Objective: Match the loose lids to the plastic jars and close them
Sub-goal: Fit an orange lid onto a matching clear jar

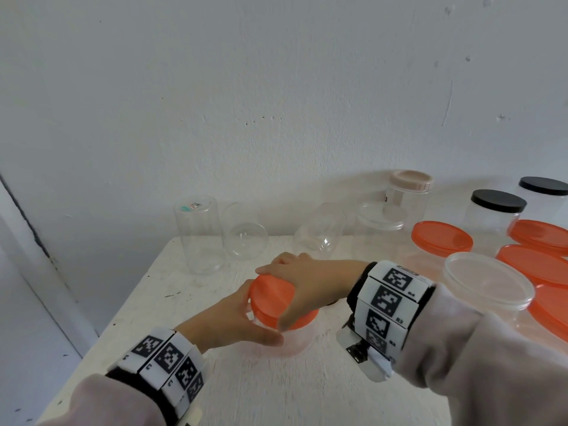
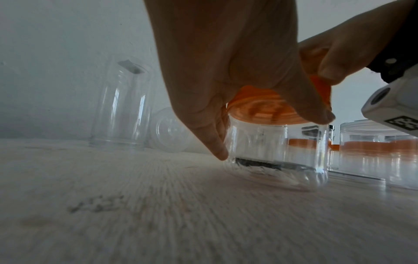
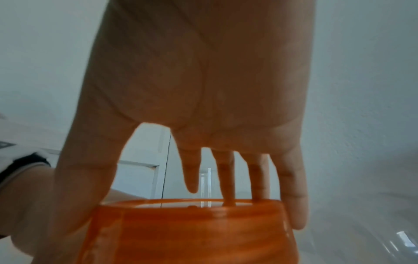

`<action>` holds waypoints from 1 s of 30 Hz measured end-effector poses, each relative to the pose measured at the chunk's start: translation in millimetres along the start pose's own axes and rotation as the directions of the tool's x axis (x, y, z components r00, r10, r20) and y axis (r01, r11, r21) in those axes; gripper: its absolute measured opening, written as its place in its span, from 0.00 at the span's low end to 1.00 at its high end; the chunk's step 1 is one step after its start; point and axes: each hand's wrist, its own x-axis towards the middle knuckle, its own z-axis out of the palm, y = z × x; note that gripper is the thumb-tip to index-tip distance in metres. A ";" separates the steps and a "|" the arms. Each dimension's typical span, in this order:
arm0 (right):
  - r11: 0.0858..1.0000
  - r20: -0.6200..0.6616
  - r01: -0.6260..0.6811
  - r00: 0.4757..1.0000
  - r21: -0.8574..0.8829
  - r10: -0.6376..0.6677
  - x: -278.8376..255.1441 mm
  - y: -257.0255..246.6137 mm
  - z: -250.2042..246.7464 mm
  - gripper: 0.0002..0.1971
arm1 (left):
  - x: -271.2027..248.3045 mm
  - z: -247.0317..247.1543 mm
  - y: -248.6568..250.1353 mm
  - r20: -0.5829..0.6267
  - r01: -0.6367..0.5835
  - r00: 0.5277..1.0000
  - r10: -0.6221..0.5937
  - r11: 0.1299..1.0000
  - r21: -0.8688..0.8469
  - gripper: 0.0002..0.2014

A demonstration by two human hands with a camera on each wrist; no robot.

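1. We see the jar standing on the table, near its front middle, with the orange lid sitting on its mouth.
2. Our left hand grips the jar wall from the left; in the left wrist view the thumb and fingers curl round the clear plastic just below the lid.
3. Our right hand covers the lid from above. Its thumb and fingers are spread over the rim and bent down onto the lid's edge, so that they grip it.
4. We judge the step in hand to be screwing this lid down; whether the thread has caught cannot be told from these views.
5. Risk: in the head view the lid looks slightly tilted on the mouth. If it is turned while askew, it may cross-thread and jam, or seem closed while loose.
6. Risk: the jar is light and empty. If the left grip slackens during the twist, the jar may spin with the lid or skid on the table.
7. Risk: clear open jars stand or lie close behind, by the wall. A wide sweep of the right elbow or wrist could knock them over.
8. To the right stand other jars with orange lids and black lids.
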 end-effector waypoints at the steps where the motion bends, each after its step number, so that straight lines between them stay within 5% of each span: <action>1: 1.000 0.004 0.010 1.000 -0.009 -0.010 0.1 0.3 -2.0 0.47 | 0.0 0.2 0.0 0.002 0.000 1.000 0.000 1.000 -0.002 0.53; 9: 0.995 -0.116 -0.076 0.991 -0.059 0.069 3.0 -2.0 9.7 0.46 | 1.1 0.4 -1.1 0.003 0.006 1.000 -0.006 1.000 -0.005 0.52; 15: 0.999 0.047 0.017 0.999 -0.047 -0.015 -0.8 3.3 -5.0 0.45 | 2.2 0.2 -2.8 0.013 -0.009 1.000 0.009 1.000 -0.005 0.54; 23: 0.995 -0.139 -0.066 0.989 -0.078 0.054 1.5 0.0 9.4 0.46 | 1.6 0.3 -1.7 0.013 -0.006 1.000 0.006 1.000 -0.003 0.52; 30: 0.998 0.033 0.029 0.999 -0.050 -0.027 0.7 3.6 -3.0 0.45 | 1.0 1.7 -0.8 0.003 -0.006 1.000 0.006 1.000 -0.004 0.53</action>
